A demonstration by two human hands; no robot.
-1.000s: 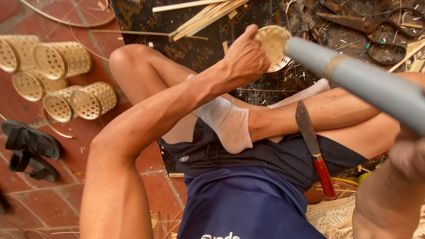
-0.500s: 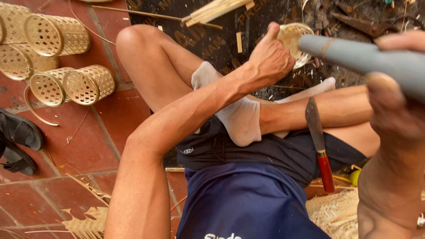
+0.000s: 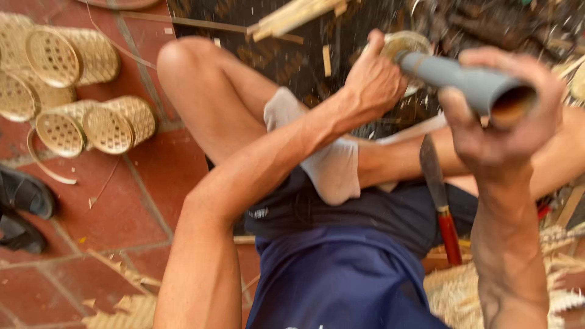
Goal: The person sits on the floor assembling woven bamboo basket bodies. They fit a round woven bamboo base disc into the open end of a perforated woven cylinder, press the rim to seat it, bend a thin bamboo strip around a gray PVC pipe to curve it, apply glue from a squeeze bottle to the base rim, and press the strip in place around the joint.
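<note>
The right hand is closed around a grey tube, fingers wrapped over its near end, where the hollow opening shows. The left hand is clenched at the far end of the same tube, and it presses a small round woven piece there; I cannot tell exactly how the fingers hold this piece, because the hand hides it.

The tube looks stiff, smooth and rather light, so a full grip around the middle or the near end seems the safest place, as the smooth surface may slip. The woven piece looks thin, light and a little fragile; I judge it is better held by its rim.

Just below the right hand, a knife with red handle lies on the person's lap. Far to the left of the left hand, several woven baskets lie on the red tiled floor. Beyond both hands there is a dark mat with bamboo strips and shavings.
</note>
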